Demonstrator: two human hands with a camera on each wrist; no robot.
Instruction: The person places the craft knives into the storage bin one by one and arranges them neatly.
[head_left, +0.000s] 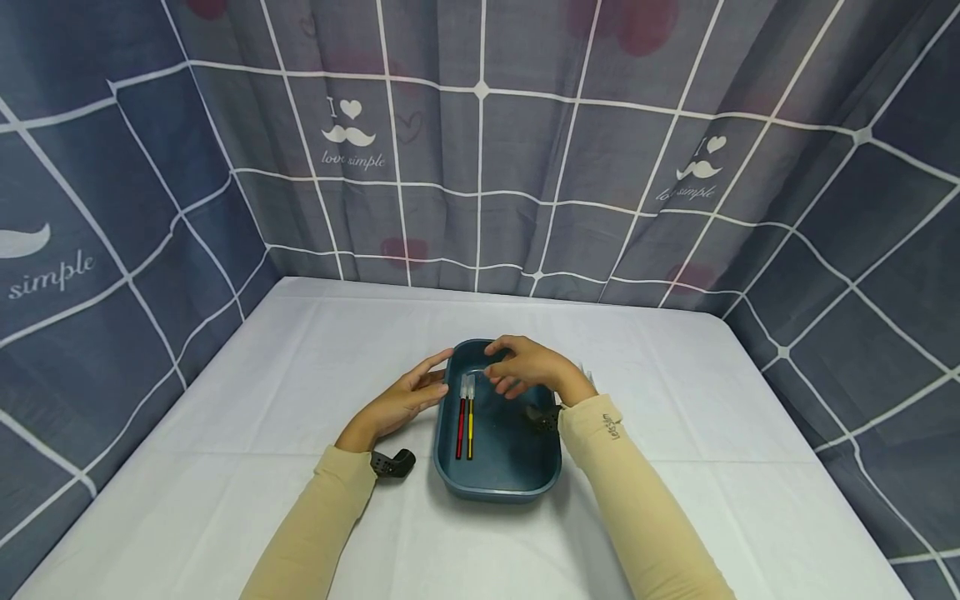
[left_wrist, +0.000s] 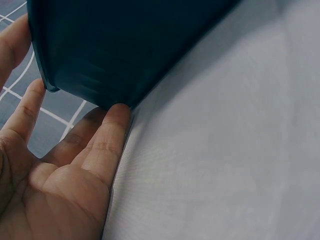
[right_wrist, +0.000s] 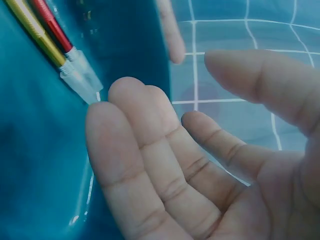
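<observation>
Curtain (head_left: 60, 350), far left | left hand (head_left: 396, 408): I see fingers spread, touching tray's (head_left: 513, 462) left wall | red pen (head_left: 460, 429), then yellow pen (head_left: 470, 432): side by side inside tray, left half, clear caps facing far end | right hand (head_left: 531, 367): over tray's far right, fingers loosely parted, which I log as free

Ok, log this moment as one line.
left grip: touching bin; right grip: empty, above bin; red tool, yellow tool: inside bin
</observation>
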